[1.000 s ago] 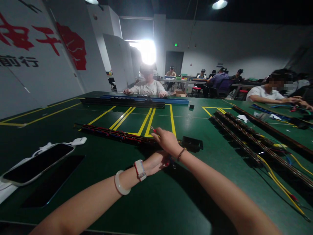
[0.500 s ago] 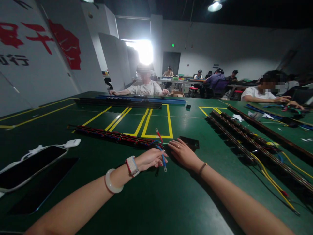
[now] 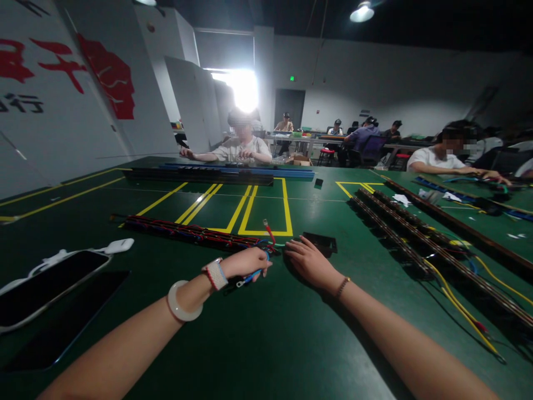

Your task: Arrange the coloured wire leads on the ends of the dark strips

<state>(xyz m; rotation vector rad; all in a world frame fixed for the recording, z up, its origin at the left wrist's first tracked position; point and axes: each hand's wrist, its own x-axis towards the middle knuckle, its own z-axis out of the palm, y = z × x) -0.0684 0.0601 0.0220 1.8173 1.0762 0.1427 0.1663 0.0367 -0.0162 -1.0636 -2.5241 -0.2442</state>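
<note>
Head camera: the left hand (image 3: 250, 263) is gripping the blue wire (image 3: 250, 276); beyond it the red wire (image 3: 270, 234) is sticking up. The right hand (image 3: 311, 262) is resting, fingers extended, by the green wire (image 3: 280, 245), a black box (image 3: 324, 243) sitting just beyond.

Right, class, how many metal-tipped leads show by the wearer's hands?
2: the red lead, beyond the left hand, and the blue lead, held in it. Others may be hidden.
</note>
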